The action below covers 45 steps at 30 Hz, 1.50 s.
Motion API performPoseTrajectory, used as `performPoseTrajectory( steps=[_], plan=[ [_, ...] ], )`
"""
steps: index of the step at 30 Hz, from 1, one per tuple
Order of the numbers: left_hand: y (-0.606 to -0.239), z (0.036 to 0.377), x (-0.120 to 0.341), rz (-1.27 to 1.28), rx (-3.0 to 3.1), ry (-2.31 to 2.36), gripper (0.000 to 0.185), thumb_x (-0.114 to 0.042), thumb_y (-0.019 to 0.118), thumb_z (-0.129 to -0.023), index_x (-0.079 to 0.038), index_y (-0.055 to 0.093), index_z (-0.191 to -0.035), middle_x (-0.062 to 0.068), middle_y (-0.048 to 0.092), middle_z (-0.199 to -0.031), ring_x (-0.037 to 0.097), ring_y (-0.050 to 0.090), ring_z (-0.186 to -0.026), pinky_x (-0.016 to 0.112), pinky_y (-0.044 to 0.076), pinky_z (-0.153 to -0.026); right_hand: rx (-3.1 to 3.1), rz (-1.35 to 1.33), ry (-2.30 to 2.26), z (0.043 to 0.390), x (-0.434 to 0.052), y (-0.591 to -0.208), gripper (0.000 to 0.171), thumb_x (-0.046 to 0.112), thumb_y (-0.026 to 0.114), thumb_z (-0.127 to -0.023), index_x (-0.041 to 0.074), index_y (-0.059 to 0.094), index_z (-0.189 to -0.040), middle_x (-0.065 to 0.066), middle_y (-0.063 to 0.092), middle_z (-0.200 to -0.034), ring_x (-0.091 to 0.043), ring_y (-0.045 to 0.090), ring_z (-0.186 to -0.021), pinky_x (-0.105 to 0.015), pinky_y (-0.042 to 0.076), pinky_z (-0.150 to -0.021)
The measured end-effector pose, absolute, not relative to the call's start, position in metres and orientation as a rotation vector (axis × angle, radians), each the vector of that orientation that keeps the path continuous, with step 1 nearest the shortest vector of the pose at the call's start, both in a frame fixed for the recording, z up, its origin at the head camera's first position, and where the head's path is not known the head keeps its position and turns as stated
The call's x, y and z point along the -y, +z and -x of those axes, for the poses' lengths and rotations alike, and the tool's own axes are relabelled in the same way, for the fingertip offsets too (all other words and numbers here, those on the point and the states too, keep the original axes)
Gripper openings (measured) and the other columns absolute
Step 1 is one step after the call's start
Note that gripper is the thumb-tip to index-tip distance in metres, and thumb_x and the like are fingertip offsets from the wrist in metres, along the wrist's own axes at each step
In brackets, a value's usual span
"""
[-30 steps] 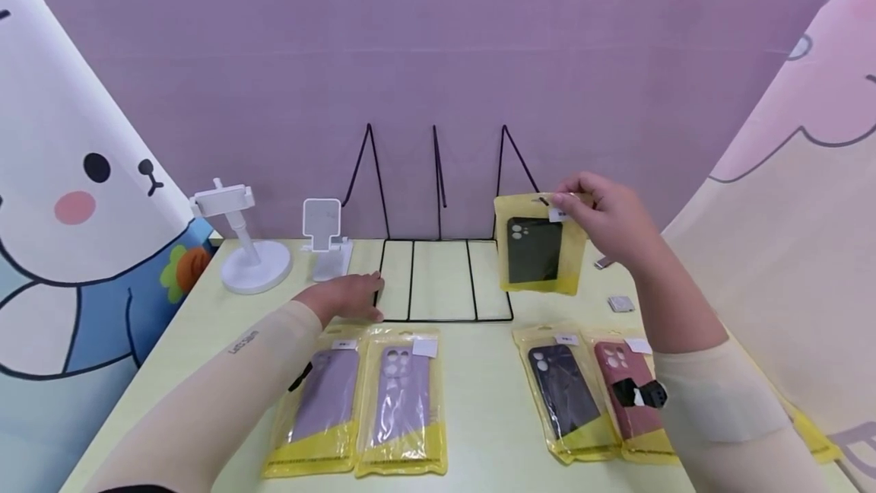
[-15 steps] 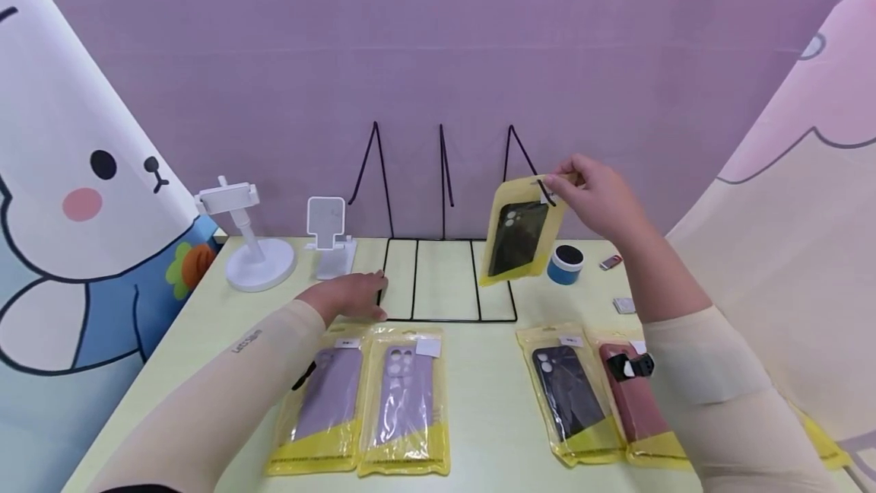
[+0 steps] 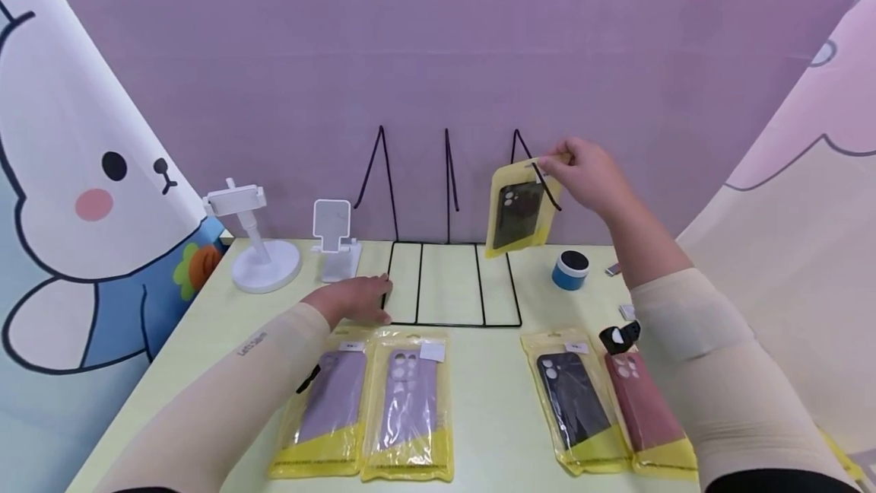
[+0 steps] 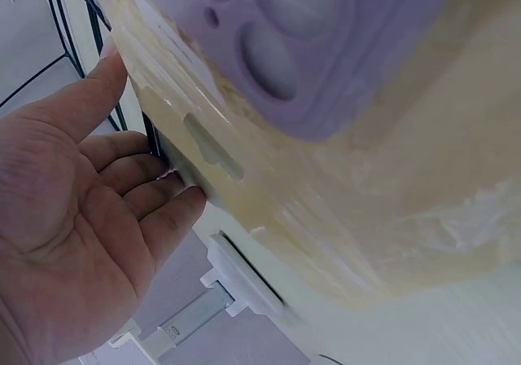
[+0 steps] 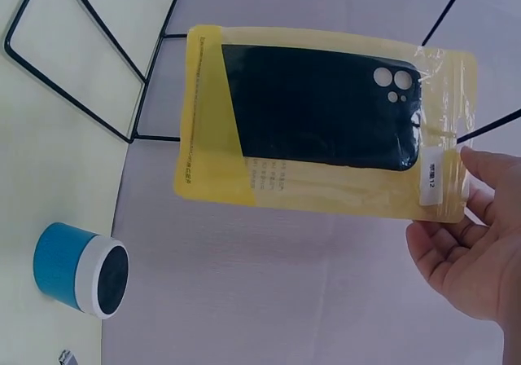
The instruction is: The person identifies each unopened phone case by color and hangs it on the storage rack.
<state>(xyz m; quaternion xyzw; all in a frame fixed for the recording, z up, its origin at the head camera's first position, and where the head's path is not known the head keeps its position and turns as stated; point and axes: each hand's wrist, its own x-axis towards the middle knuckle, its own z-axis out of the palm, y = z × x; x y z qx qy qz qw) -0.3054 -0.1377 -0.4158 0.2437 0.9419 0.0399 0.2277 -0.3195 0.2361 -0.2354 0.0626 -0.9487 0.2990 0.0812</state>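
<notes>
1. The black phone case in its yellow packet (image 3: 518, 208) is hanging in the air right of centre in the head view, in front of the rightmost upright of the black wire rack (image 3: 448, 280); in the right wrist view the packet (image 5: 321, 120) is filling the upper middle of the frame.
2. The right hand (image 3: 590, 177) is pinching the packet's top edge between thumb and fingers — the grip is sitting on the labelled end, with the rest of the packet dangling below it.
3. The left hand (image 3: 356, 300) is resting on the table (image 3: 479, 402) left of centre, fingers straight and relaxed, fingertips touching the rack's left front corner and holding nothing.
4. Just below that hand, two packets with purple cases (image 3: 372, 405) are lying side by side at the lower left of centre.
5. At the lower right, a dark case packet (image 3: 571, 402) and a red case packet (image 3: 646, 413) are lying together, edges touching.
6. A blue and white cylinder (image 3: 569, 270) is standing just right of the rack — below the held packet.
7. Two white phone stands (image 3: 263, 246) are sitting at the table's far left.
</notes>
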Motion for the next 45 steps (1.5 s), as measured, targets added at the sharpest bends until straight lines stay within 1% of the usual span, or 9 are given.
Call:
performPoseTrajectory(
  steps=[16, 20, 24, 30, 33, 36, 41, 43, 45],
  plan=[
    [-0.416, 0.307, 0.134, -0.686, -2.604, 0.126, 0.074, -0.038, 0.064, -0.095, 0.0, 0.033, -0.15, 0.024, 0.021, -0.16, 0.04, 0.025, -0.147, 0.049, 0.024, -0.121, 2.814, -0.076, 0.905, 0.354, -0.233, -0.23, 0.051, 0.051, 0.049, -0.098, 0.007, 0.053, -0.122, -0.013, 0.055, -0.118, -0.028, 0.05, -0.101, -0.04, 0.046, -0.078],
    [-0.416, 0.308, 0.133, -0.674, -2.603, 0.13, 0.074, -0.038, 0.064, -0.095, -0.001, 0.032, -0.151, 0.024, 0.02, -0.16, 0.039, 0.025, -0.147, 0.049, 0.024, -0.121, 2.802, -0.056, 0.935, 0.355, -0.234, -0.231, 0.056, 0.052, 0.05, -0.098, 0.007, 0.05, -0.131, -0.015, 0.054, -0.128, -0.03, 0.05, -0.111, -0.044, 0.048, -0.087],
    [-0.416, 0.31, 0.133, -0.674, -2.602, 0.111, 0.074, -0.039, 0.063, -0.095, -0.002, 0.032, -0.151, 0.023, 0.02, -0.16, 0.039, 0.025, -0.146, 0.049, 0.024, -0.121, 2.776, -0.066, 0.99, 0.347, -0.24, -0.233, 0.066, 0.052, 0.051, -0.097, 0.006, 0.04, -0.143, -0.017, 0.049, -0.139, -0.032, 0.048, -0.124, -0.05, 0.047, -0.1],
    [-0.417, 0.312, 0.133, -0.661, -2.6, 0.081, 0.076, -0.041, 0.063, -0.095, -0.002, 0.031, -0.152, 0.023, 0.019, -0.161, 0.039, 0.026, -0.146, 0.049, 0.024, -0.121, 2.753, -0.099, 1.055, 0.33, -0.257, -0.24, 0.071, 0.052, 0.054, -0.096, 0.006, 0.033, -0.147, -0.018, 0.046, -0.142, -0.035, 0.046, -0.13, -0.054, 0.045, -0.103],
    [-0.416, 0.313, 0.132, -0.656, -2.597, 0.09, 0.075, -0.04, 0.063, -0.095, -0.002, 0.031, -0.151, 0.023, 0.019, -0.161, 0.039, 0.026, -0.146, 0.049, 0.024, -0.121, 2.775, -0.135, 1.005, 0.319, -0.267, -0.247, 0.065, 0.049, 0.052, -0.098, 0.004, 0.039, -0.142, -0.019, 0.049, -0.137, -0.036, 0.048, -0.125, -0.055, 0.046, -0.1],
    [-0.416, 0.312, 0.133, -0.665, -2.597, 0.102, 0.075, -0.039, 0.063, -0.095, -0.002, 0.032, -0.151, 0.023, 0.019, -0.161, 0.039, 0.026, -0.146, 0.049, 0.024, -0.121, 2.836, -0.199, 0.894, 0.307, -0.278, -0.259, 0.057, 0.05, 0.05, -0.099, 0.003, 0.05, -0.131, -0.019, 0.056, -0.126, -0.035, 0.053, -0.115, -0.054, 0.049, -0.094],
    [-0.413, 0.31, 0.134, -0.67, -2.594, 0.11, 0.075, -0.038, 0.064, -0.095, 0.0, 0.031, -0.151, 0.024, 0.019, -0.16, 0.04, 0.026, -0.146, 0.05, 0.024, -0.121, 2.957, -0.295, 0.698, 0.286, -0.292, -0.286, 0.045, 0.051, 0.052, -0.097, 0.01, 0.062, -0.114, -0.013, 0.064, -0.109, -0.029, 0.058, -0.097, -0.045, 0.053, -0.079],
    [-0.412, 0.31, 0.134, -0.667, -2.596, 0.109, 0.075, -0.038, 0.064, -0.095, 0.0, 0.031, -0.151, 0.025, 0.018, -0.16, 0.041, 0.026, -0.146, 0.05, 0.024, -0.121, 2.993, -0.35, 0.658, 0.279, -0.294, -0.298, 0.038, 0.046, 0.055, -0.098, 0.011, 0.065, -0.11, -0.01, 0.066, -0.104, -0.027, 0.059, -0.094, -0.042, 0.053, -0.076],
    [-0.411, 0.31, 0.134, -0.665, -2.6, 0.102, 0.076, -0.038, 0.063, -0.095, 0.0, 0.03, -0.151, 0.025, 0.018, -0.16, 0.041, 0.026, -0.146, 0.05, 0.024, -0.121, 3.027, -0.416, 0.639, 0.272, -0.294, -0.311, 0.031, 0.039, 0.058, -0.098, 0.011, 0.066, -0.108, -0.008, 0.066, -0.101, -0.025, 0.059, -0.092, -0.041, 0.054, -0.076]
  ],
)
